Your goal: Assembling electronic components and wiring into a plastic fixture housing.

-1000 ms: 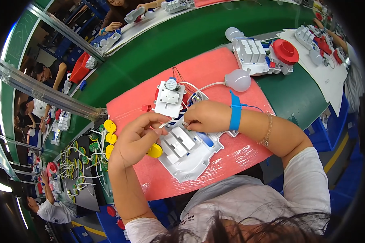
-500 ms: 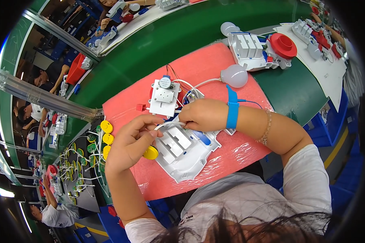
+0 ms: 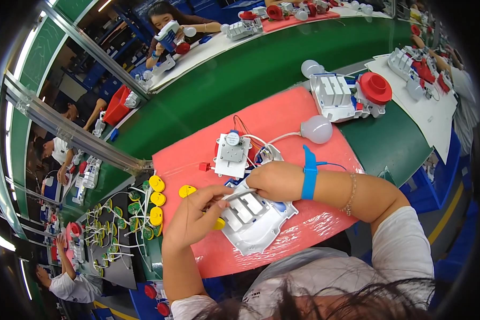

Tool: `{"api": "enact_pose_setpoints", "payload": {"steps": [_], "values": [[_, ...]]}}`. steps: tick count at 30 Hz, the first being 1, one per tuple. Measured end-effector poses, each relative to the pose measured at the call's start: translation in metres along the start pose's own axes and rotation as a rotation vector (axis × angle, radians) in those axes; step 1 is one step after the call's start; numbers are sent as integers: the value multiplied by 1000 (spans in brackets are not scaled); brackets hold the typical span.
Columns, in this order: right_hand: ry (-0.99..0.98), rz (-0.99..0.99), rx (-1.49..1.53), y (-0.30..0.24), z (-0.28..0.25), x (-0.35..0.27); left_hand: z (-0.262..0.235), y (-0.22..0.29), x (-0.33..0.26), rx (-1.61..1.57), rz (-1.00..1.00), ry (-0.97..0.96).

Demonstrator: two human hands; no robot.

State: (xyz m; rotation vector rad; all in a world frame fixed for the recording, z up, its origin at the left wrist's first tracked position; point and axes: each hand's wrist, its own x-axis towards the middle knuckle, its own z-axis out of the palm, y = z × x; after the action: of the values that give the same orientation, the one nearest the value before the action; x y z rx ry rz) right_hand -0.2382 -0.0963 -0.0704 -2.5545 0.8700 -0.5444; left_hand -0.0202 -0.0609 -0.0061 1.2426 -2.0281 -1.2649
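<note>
A white plastic housing (image 3: 253, 221) with raised rectangular blocks lies on a red mat (image 3: 282, 120). My left hand (image 3: 194, 213) pinches a thin grey strip (image 3: 236, 196) at the housing's upper left edge, with a yellow cap under its fingers. My right hand (image 3: 274, 180), with a blue wrist strap (image 3: 308, 172), rests fingers-down on the housing's top edge, holding it. Behind the hands sits a grey-white timer module (image 3: 231, 154) with red and white wires, and a white bulb (image 3: 317, 129) on a lead.
Yellow caps (image 3: 156, 198) lie at the mat's left edge, beside a rack of green and yellow wired parts (image 3: 124, 229). A second white housing (image 3: 334, 93) and a red round cap (image 3: 375, 87) stand at the back right. Other people work along the green belt (image 3: 261, 66).
The view has shifted, so the mat and parts sit lower right in the picture. Both hands stay on the housing, the left hand still at its upper left edge.
</note>
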Motion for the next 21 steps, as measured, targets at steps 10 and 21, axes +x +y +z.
{"api": "enact_pose_setpoints", "payload": {"steps": [10,21], "values": [[-55,-24,-61,3,-1,4,4,2,-4,355,96,93],[-40,-25,42,4,-7,-4,39,26,-6,1009,28,51]]}}
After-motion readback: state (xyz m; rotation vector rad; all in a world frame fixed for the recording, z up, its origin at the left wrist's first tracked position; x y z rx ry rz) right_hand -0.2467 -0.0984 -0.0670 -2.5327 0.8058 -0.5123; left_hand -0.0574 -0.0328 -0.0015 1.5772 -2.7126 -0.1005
